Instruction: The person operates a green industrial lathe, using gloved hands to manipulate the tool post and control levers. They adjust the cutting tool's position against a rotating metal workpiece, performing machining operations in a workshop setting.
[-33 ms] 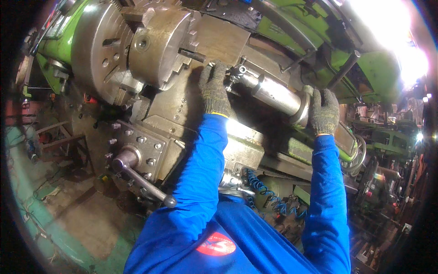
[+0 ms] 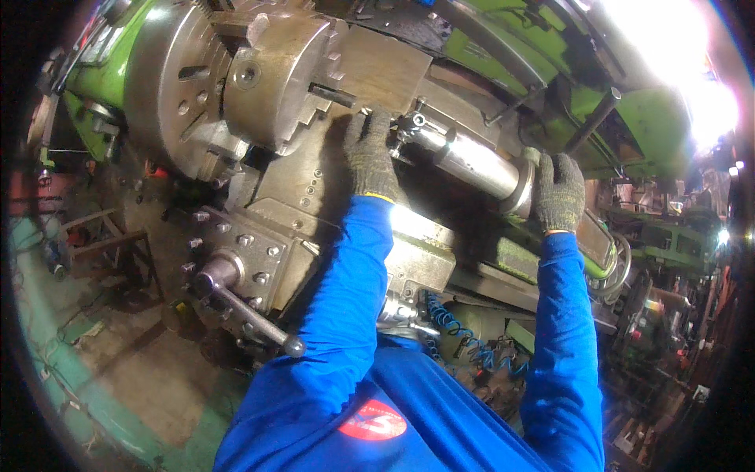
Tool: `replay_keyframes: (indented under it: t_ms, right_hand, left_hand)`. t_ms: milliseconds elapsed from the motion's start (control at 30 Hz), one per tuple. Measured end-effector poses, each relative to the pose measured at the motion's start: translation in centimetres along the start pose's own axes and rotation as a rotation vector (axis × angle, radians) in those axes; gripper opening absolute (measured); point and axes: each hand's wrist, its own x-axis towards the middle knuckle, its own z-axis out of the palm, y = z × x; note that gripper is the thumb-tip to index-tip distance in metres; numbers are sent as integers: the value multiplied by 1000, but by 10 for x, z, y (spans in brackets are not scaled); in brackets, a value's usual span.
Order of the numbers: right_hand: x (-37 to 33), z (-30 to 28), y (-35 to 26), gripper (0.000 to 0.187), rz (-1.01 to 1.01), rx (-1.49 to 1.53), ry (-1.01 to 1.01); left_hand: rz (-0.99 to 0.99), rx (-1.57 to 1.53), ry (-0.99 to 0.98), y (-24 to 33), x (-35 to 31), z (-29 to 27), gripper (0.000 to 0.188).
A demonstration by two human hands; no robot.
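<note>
My left hand (image 2: 370, 153), in a dark knitted glove, is up by the free end of a dark rod (image 2: 333, 95) that sticks out of the big steel lathe chuck (image 2: 271, 82). Its fingers look closed, with a small shiny bit at the tips; what they hold is mostly hidden. Just right of it is a bright metal fitting with short stubs (image 2: 410, 126), at the end of a smooth steel cylinder (image 2: 478, 164). My right hand (image 2: 561, 191), gloved alike, is closed against the round collar (image 2: 521, 189) at the cylinder's other end; its fingertips are partly hidden.
A lever with a ball end (image 2: 258, 321) juts from the bolted tool post (image 2: 259, 256) beside my left forearm. Blue coiled hose (image 2: 464, 334) hangs between my arms. Green machine covers (image 2: 645, 130) and a handwheel (image 2: 620, 267) lie to the right.
</note>
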Motion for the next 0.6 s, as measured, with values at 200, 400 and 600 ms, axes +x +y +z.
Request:
replay_keyframes:
  t_ms: [200,400,600]
  right_hand:
    - [-2,0,5,36,27,9,2]
    - [-4,-7,4,34,57,-42,49]
    - [-5,-6,5,21,-1,229,244]
  left_hand:
    - [9,17,-34,-3,3,-1,29]
    - [113,182,-68,-2,5,-1,30]
    - [-10,53,-68,-1,10,-4,32]
